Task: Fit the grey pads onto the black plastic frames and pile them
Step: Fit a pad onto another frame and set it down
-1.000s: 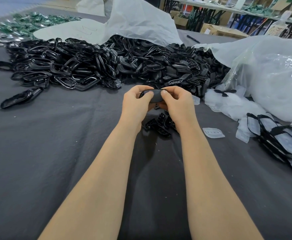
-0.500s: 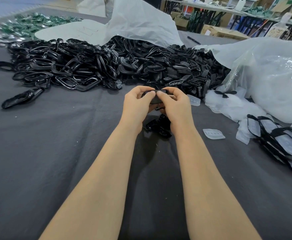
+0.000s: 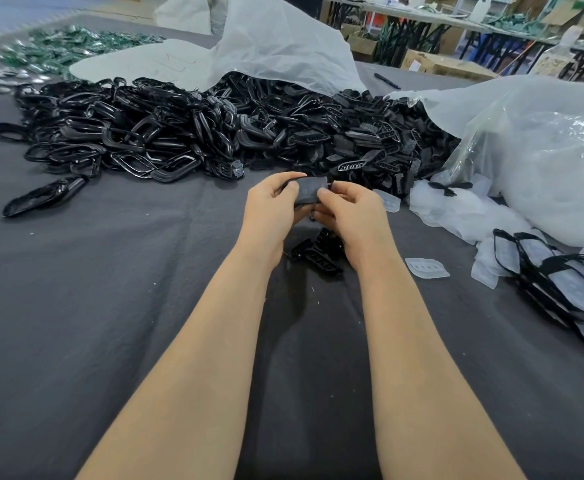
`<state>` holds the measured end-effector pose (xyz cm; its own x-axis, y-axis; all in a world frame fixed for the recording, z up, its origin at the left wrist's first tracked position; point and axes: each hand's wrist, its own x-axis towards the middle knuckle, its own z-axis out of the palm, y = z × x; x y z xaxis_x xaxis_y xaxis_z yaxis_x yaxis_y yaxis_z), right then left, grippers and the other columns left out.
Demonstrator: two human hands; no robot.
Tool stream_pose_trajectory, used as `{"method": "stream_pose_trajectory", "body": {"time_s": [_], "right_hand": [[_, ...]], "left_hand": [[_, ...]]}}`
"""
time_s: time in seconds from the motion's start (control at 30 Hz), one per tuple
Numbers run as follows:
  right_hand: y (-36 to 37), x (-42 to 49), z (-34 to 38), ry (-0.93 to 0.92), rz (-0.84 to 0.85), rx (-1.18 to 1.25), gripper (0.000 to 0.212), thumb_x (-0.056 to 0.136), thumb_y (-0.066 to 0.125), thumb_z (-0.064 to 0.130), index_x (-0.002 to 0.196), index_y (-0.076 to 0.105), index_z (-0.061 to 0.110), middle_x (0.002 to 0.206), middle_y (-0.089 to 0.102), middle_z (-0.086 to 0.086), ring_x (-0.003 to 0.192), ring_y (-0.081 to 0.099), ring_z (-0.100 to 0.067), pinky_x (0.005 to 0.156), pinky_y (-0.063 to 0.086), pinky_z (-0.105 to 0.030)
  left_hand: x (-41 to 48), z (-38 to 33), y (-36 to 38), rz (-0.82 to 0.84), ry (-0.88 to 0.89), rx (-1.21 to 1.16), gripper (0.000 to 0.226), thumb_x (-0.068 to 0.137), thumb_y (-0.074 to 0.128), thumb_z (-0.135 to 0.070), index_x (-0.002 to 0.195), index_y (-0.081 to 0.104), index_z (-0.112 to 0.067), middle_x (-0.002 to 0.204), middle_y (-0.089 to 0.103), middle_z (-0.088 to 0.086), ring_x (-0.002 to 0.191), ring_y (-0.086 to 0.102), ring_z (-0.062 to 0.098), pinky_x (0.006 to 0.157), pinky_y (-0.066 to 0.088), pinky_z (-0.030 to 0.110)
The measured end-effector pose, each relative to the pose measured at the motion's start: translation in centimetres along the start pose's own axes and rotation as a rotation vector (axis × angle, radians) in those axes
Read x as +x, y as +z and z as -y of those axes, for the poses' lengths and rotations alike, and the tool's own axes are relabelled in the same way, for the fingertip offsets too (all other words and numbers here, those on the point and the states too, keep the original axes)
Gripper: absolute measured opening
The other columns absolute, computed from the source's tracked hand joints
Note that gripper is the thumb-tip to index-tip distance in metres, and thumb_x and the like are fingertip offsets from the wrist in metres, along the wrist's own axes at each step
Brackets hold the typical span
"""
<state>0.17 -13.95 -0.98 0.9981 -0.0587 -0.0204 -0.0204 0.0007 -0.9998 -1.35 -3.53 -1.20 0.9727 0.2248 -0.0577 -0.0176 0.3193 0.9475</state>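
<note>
L hand (image 3: 270,210) & R hand (image 3: 350,216) both pinch one grey pad on its frame (image 3: 309,194) over mid tabletop (image 3: 110,323); small finished pile (image 3: 560,282) at right edge, big heap of bare frames (image 3: 197,136) along far edge, so prob. most still left.

Bare forearms (image 3: 221,323), bare left grip (image 3: 269,211), right grip (image 3: 354,216)

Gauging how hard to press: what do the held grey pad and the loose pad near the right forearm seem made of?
Grey pad: matte dark grey, no glare, probably soft rubber or silicone. Loose pad: translucent whitish, likely silicone; moulded dimples show through.
</note>
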Motion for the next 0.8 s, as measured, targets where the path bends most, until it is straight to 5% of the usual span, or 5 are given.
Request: {"method": "stream_pose_trajectory", "body": {"time_s": [0.17,0.4,0.53,0.67,0.8], "right_hand": [[-0.11,0.07,-0.02,-0.064,-0.012,-0.103,0.015,0.093,0.057,0.003,0.085,0.062,0.014,0.076,0.066,0.0,0.056,0.062,0.0,0.059,0.052,-0.014],[-0.32,0.07,-0.01,-0.055,-0.021,-0.094,0.014,0.093,0.055,0.001,0.089,0.064,0.011,0.076,0.067,-0.003,0.054,0.062,0.0,0.054,0.048,-0.012],[-0.44,0.13,-0.21,-0.007,-0.002,-0.073,0.013,0.094,0.057,0.01,0.104,0.064,0.006,0.084,0.069,-0.007,0.064,0.065,-0.007,0.055,0.049,-0.014],[-0.68,0.02,-0.08,-0.047,0.005,-0.117,0.016,0.095,0.055,0.008,0.084,0.065,0.014,0.071,0.065,0.001,0.053,0.06,0.001,0.052,0.046,-0.012],[-0.73,0.19,-0.1,-0.06,-0.027,-0.145,0.017,0.095,0.055,0.009,0.083,0.065,0.015,0.07,0.063,0.004,0.056,0.056,0.0,0.053,0.046,-0.013]], "left_hand": [[-0.08,0.15,0.01,0.016,0.045,0.07,0.024,0.1,0.045,-0.005,0.093,0.062,-0.02,0.103,0.066,0.01,0.091,0.066,0.016,0.076,0.058,0.023],[-0.12,0.25,-0.23,0.012,0.112,0.402,0.018,0.095,0.057,-0.011,0.097,0.055,-0.029,0.104,0.07,0.01,0.098,0.068,0.027,0.091,0.055,0.044],[-0.12,0.19,-0.36,0.021,0.119,0.432,0.02,0.095,0.057,-0.011,0.094,0.057,-0.031,0.099,0.071,0.008,0.094,0.069,0.025,0.09,0.055,0.043],[-0.18,0.23,-0.31,0.041,0.097,0.372,0.016,0.095,0.058,-0.009,0.104,0.062,-0.022,0.085,0.071,0.001,0.078,0.072,0.013,0.08,0.059,0.031],[-0.27,0.21,-0.26,0.051,0.066,0.322,0.02,0.094,0.06,-0.01,0.1,0.059,-0.029,0.091,0.073,0.004,0.085,0.072,0.015,0.084,0.058,0.033]]}}
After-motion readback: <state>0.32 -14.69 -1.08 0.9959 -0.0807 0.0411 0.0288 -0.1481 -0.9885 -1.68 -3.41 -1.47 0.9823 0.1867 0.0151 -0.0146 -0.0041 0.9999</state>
